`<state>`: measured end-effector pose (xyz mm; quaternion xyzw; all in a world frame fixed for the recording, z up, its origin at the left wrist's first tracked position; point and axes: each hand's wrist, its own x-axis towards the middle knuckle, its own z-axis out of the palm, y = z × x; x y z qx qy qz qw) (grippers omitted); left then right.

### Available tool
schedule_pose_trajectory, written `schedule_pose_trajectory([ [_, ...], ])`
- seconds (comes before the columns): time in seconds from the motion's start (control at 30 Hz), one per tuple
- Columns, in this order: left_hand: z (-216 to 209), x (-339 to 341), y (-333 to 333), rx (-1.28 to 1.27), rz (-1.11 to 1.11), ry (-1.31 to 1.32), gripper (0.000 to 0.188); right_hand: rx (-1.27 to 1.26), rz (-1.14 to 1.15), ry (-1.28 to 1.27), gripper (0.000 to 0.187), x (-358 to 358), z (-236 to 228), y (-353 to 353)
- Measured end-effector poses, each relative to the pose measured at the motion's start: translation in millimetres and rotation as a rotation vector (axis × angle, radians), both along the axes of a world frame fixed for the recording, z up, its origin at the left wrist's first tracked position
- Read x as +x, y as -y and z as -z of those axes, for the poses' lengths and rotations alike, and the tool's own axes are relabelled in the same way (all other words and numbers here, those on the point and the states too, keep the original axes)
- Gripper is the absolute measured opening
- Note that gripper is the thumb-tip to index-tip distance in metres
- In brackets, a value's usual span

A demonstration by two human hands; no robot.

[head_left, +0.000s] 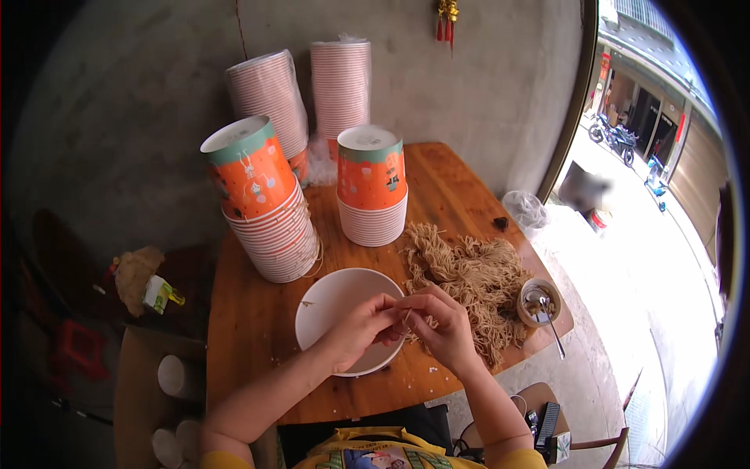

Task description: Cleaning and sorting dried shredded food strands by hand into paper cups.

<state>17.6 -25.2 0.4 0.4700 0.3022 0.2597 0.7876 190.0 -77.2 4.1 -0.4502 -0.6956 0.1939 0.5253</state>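
Closest in, both hands meet over the near edge of a wooden worktop (258, 328). The left hand (355, 328) is curled, its fingertips pinched together on a few thin strands of dried noodle right above the rim of an empty white bowl (328, 301). The right hand (444, 322) is likewise closed at the fingertips, pinching the same small bunch of strands from the other side; the two hands touch at the fingers. The pinched strands trail from a loose heap of tan dried noodles (473, 273) lying directly on the worktop just to the right of the bowl. At the right edge of the heap stands a small round cup (539, 301) with a spoon (553, 328) leaning out of it.

Farther back, two stacks of orange and teal paper cups stand upside down: the left stack (262, 207) tilts, the middle stack (373, 184) is upright. Behind them, against the grey wall, rise two taller plastic-wrapped stacks of pale cups (312, 94). To the left, below the worktop, sits an open cardboard box (137, 375).
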Motion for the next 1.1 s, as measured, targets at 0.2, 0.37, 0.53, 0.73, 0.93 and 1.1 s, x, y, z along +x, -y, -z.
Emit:
schedule_pose_trajectory([
  [0.2, -2, -8, 3, -0.027, 0.061, -0.004, 0.022, -0.102, -0.014, -0.106, 0.017, 1, 8, -3],
  [0.37, -11, -20, 7, -0.004, 0.106, -0.114, 0.031, -0.188, 0.004, -0.169, 0.017, -8, 15, 0],
  [0.53, -3, -32, 9, 0.149, 0.095, -0.128, 0.03, -0.249, -0.076, -0.304, 0.014, -17, 21, -1],
  [0.73, 2, -34, 15, 0.591, 0.098, -0.248, 0.019, -0.373, -0.135, -0.48, 0.013, -19, 24, 1],
  [0.93, 2, -29, 8, 0.324, 0.048, -0.216, 0.015, -0.313, -0.14, -0.453, 0.013, -16, 28, 5],
  [1.1, -1, -23, 8, 0.21, 0.032, -0.209, 0.014, 0.134, -0.076, 0.117, 0.021, -7, 1, 6],
])
